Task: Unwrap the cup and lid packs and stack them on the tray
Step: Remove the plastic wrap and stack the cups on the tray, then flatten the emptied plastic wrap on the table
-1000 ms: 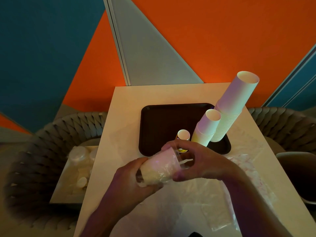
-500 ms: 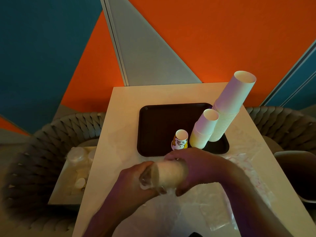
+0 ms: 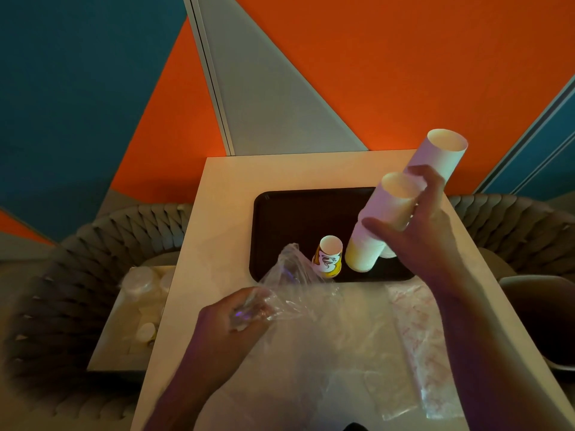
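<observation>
A dark brown tray [image 3: 295,219] lies on the pale table [image 3: 224,231]. At its right end a tall stack of white cups [image 3: 441,154] leans away from me. In front of it stands a shorter white stack [image 3: 364,253]. My right hand [image 3: 426,237] grips a bunch of white cups [image 3: 392,200] sitting on top of that shorter stack, thumb on the near side and fingers over the far side. A small printed yellow cup [image 3: 328,258] stands at the tray's front edge. My left hand [image 3: 224,331] holds an empty clear plastic wrapper [image 3: 289,281] just in front of the tray.
More clear wrappers [image 3: 342,353] and a red-printed one [image 3: 417,331] lie on the near half of the table. A woven chair [image 3: 62,275] on the left carries a box of wrapped lid packs [image 3: 137,309]. Another chair [image 3: 513,231] stands at the right.
The wrapped cup pack held in both hands has come apart: my right hand carried the cups up onto the shorter stack, and my left hand kept the emptied wrapper.
</observation>
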Action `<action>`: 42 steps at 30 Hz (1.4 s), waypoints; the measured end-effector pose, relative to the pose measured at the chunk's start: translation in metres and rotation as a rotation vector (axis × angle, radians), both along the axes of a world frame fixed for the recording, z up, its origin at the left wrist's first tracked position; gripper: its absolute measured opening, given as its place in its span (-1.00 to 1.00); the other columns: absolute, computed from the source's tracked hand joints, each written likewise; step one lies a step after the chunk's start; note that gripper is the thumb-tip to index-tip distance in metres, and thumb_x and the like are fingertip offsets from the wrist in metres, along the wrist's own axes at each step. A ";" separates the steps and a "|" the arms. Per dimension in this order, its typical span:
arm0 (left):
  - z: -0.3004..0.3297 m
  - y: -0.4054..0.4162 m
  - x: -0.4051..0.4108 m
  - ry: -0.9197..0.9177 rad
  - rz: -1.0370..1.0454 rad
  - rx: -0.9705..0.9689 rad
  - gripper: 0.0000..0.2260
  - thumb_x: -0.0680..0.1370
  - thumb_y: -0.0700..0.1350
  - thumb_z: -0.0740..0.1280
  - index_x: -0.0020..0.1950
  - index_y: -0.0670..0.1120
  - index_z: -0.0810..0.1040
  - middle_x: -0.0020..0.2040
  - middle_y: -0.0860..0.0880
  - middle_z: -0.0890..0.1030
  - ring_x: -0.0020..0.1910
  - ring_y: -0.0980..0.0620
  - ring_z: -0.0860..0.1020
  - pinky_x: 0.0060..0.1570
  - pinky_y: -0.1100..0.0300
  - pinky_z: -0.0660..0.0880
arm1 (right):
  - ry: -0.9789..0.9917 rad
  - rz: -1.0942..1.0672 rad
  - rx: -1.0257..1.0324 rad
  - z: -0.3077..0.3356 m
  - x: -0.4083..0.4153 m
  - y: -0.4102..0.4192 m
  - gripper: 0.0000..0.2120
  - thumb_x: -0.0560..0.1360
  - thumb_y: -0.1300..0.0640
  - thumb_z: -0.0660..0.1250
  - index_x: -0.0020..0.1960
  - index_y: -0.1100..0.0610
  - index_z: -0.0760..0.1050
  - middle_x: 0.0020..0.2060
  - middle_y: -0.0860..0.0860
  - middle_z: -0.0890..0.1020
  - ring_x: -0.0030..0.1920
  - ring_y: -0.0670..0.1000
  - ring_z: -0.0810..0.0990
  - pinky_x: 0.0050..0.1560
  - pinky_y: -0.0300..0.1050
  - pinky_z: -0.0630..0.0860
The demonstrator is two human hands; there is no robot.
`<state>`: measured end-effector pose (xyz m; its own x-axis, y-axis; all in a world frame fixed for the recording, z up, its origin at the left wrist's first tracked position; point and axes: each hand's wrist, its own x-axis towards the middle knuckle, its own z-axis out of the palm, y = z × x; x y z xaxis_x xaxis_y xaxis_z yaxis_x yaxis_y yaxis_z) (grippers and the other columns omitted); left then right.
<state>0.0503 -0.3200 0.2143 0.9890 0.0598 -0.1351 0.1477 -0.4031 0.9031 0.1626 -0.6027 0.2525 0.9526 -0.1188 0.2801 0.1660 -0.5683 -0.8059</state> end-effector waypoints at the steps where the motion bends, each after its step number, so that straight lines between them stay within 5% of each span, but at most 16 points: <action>1: 0.000 0.000 0.000 0.002 0.011 -0.021 -0.80 0.52 -0.11 0.46 0.06 0.17 0.66 -0.06 0.27 0.69 -0.03 0.27 0.65 -0.14 0.46 0.51 | -0.034 -0.037 0.003 -0.002 0.004 -0.001 -0.21 0.37 0.11 0.61 0.38 -0.10 0.16 0.16 0.00 0.51 -0.02 0.06 0.56 -0.09 -0.08 0.49; 6: 0.001 0.000 -0.001 -0.007 0.046 -0.078 -0.79 0.44 0.02 0.46 0.06 0.11 0.67 -0.08 0.23 0.70 -0.05 0.25 0.65 -0.15 0.48 0.49 | -0.056 -0.151 -0.083 -0.025 0.027 -0.007 -0.38 0.41 0.06 0.58 0.30 0.03 0.27 0.15 -0.01 0.53 -0.03 0.06 0.49 -0.10 -0.05 0.42; 11: -0.003 0.003 -0.004 -0.001 0.040 -0.118 -0.82 0.50 -0.16 0.47 0.08 0.00 0.68 -0.11 0.13 0.73 -0.11 0.18 0.68 -0.21 0.45 0.51 | 0.044 -0.182 -0.149 -0.047 0.038 -0.007 -0.54 0.46 0.01 0.53 0.23 0.07 0.38 0.10 0.01 0.59 -0.05 0.05 0.48 -0.08 -0.08 0.34; 17: -0.009 0.007 -0.004 0.009 0.056 -0.137 -0.80 0.50 -0.17 0.47 0.08 0.08 0.66 -0.04 0.19 0.71 -0.03 0.23 0.66 -0.10 0.40 0.52 | 0.095 -0.210 -0.284 -0.073 0.038 -0.010 -0.60 0.48 0.01 0.51 0.26 0.08 0.52 0.31 0.10 0.55 0.21 0.23 0.54 0.13 0.03 0.47; 22: -0.002 0.000 0.000 -0.019 0.120 -0.253 -0.88 0.48 0.04 0.50 -0.02 0.23 0.66 -0.01 0.21 0.69 -0.01 0.23 0.65 -0.08 0.28 0.52 | 0.009 -0.257 -0.335 -0.072 0.023 -0.002 -0.59 0.49 0.09 0.50 0.29 0.10 0.52 0.32 0.14 0.46 0.24 0.25 0.46 0.09 -0.15 0.23; 24: -0.001 -0.002 0.003 -0.073 0.193 -0.315 -0.81 0.46 0.09 0.48 0.05 0.13 0.67 0.00 0.13 0.70 0.00 0.16 0.66 -0.11 0.30 0.54 | 0.085 -0.192 -0.143 -0.067 0.008 0.013 -0.69 0.50 0.13 0.48 0.22 0.09 0.53 0.15 0.07 0.59 0.11 0.15 0.56 0.04 -0.13 0.36; 27: -0.001 -0.007 0.007 -0.139 0.271 -0.375 -0.79 0.52 0.08 0.42 0.13 0.10 0.60 0.01 0.28 0.68 0.03 0.32 0.61 -0.10 0.50 0.46 | 0.546 0.082 0.180 -0.058 -0.019 0.045 -0.90 0.56 0.03 0.42 0.03 0.03 0.59 -0.09 -0.01 0.67 -0.14 0.01 0.64 -0.14 -0.12 0.46; 29: 0.001 -0.011 0.009 -0.135 0.293 -0.387 -0.78 0.51 0.14 0.32 0.14 0.20 0.54 0.02 0.44 0.61 0.09 0.47 0.53 0.05 0.48 0.40 | 0.838 0.305 0.369 -0.055 -0.037 0.063 -0.78 0.59 -0.07 0.36 0.09 0.05 0.60 -0.05 0.03 0.71 -0.16 -0.02 0.65 -0.14 -0.09 0.49; 31: -0.003 -0.013 0.012 -0.135 0.310 -0.390 -0.69 0.52 0.27 0.33 0.21 0.21 0.54 0.17 0.29 0.63 0.22 0.34 0.53 0.25 0.26 0.42 | 0.992 0.459 0.561 -0.055 -0.050 0.079 -0.64 0.57 -0.18 0.36 0.17 0.07 0.59 0.01 0.06 0.72 -0.09 0.03 0.67 -0.09 -0.08 0.52; 34: -0.007 -0.014 0.014 -0.111 0.341 -0.430 -0.26 0.37 0.41 0.29 0.44 0.04 0.46 0.31 0.03 0.60 0.30 0.10 0.55 0.36 -0.05 0.45 | 1.051 0.556 0.784 -0.055 -0.061 0.101 -0.53 0.47 -0.21 0.36 0.21 0.09 0.61 0.06 0.09 0.70 0.01 0.09 0.66 -0.04 -0.07 0.54; 36: -0.007 -0.015 0.014 -0.086 0.359 -0.498 -0.16 0.33 0.40 0.31 0.50 -0.04 0.39 0.29 -0.05 0.61 0.25 0.02 0.60 0.29 -0.07 0.50 | 1.004 0.541 0.893 -0.054 -0.065 0.116 -0.58 0.48 -0.15 0.39 0.20 0.10 0.63 0.06 0.08 0.69 0.04 0.07 0.66 -0.02 -0.08 0.55; 42: -0.008 -0.014 0.012 -0.121 0.392 -0.623 -0.39 0.42 0.18 0.50 0.41 0.04 0.44 0.29 -0.05 0.61 0.24 -0.04 0.61 0.17 0.01 0.59 | 0.802 0.296 1.211 -0.052 -0.060 0.137 -0.84 0.45 0.17 0.45 0.02 0.15 0.60 -0.09 0.10 0.70 -0.11 0.02 0.68 -0.08 -0.10 0.61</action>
<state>0.0625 -0.3339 0.2060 0.9210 0.3590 -0.1512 0.0609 0.2505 0.9662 0.1028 -0.4654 0.2002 0.8319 0.3310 -0.4454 -0.5548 0.4747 -0.6833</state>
